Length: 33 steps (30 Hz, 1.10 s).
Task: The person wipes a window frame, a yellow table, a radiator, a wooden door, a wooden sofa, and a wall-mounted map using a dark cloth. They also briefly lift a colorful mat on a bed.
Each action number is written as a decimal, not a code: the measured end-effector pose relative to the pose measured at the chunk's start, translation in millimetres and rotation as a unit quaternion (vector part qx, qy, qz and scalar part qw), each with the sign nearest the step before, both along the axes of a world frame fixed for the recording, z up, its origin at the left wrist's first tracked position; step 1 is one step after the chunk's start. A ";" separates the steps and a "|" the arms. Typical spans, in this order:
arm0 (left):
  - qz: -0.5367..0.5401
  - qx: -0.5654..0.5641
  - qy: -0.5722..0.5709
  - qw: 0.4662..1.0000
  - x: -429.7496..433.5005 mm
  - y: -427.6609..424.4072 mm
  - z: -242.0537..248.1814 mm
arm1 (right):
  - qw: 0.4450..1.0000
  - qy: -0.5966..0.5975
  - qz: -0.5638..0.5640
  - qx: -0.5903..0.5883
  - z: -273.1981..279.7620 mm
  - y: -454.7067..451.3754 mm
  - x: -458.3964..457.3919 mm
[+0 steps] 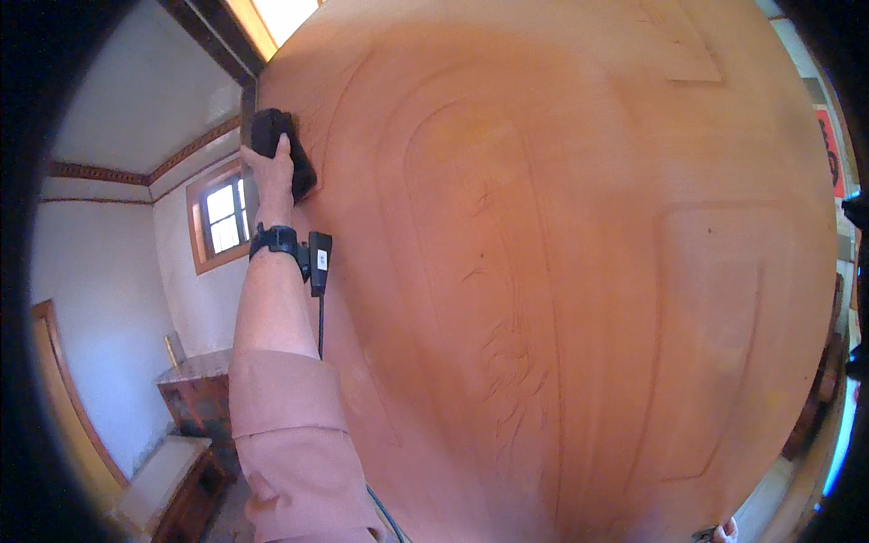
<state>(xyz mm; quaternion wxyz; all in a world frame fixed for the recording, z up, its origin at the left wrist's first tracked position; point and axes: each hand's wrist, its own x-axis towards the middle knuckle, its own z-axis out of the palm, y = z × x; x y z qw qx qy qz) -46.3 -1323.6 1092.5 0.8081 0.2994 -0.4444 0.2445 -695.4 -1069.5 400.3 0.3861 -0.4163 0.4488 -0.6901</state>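
Note:
A large orange-brown door panel (475, 271) with raised moulded outlines fills most of the view. Near its upper left edge, my left hand (273, 176) holds a dark, soft-looking pad or cloth (299, 159) against the surface. A black strap with a small cabled device (320, 263) is on the left wrist, below a rolled-back pink sleeve. Only a small part of my right hand (728, 531) shows at the bottom right, by the panel's lower right edge; its fingers are mostly cut off.
Left of the panel is a room with a small barred window (226, 216), a brick-patterned counter (197, 397) and a low light-topped piece of furniture (163, 475). A dark frame (248, 122) runs beside the panel's left edge. A red sheet with writing (829, 153) hangs at far right.

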 end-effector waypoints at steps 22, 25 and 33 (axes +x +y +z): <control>-0.050 -0.039 -0.203 0.977 -197.6 56.0 98.2 | 0.999 -0.047 0.009 -0.016 16.7 -2.4 25.9; -0.032 -0.027 -0.206 0.978 -252.6 84.8 71.4 | 0.999 -0.006 -0.013 -0.032 -24.1 7.4 7.9; -0.006 -0.030 -0.243 0.970 -360.8 126.7 66.4 | 0.995 0.038 -0.030 -0.085 -78.4 -12.1 -16.4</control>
